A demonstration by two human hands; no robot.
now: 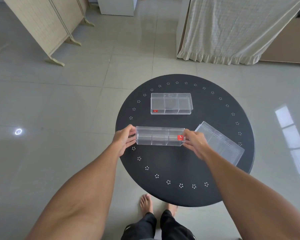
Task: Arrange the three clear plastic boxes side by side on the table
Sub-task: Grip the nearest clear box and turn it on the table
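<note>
Between the two hands, over the near left part of the table (171,191), a clear box (160,136) is held by its short ends. The left hand (124,141) grips the left end, thumb on the near side and fingers (132,130) curled over the top edge. The right hand (195,143) grips the right end the same way, its fingertips (186,134) pressed just beside a red sticker (180,137) on the box's front face. The box lies level and lengthwise between the palms, divided into three compartments; whether it rests on the table or is just above it cannot be told.

Farther back, near the table's middle, a second box (171,103) sits flat, well apart from the held one, its long side parallel to it, with a small red sticker at its near left corner. To the right, a third box (220,142) lies at an angle, partly behind the right wrist, reaching toward the table's right edge.

The table is round and black, with a ring of small white dot clusters. Bare feet (146,204) stand on the tiled floor (59,101) below its near edge.
</note>
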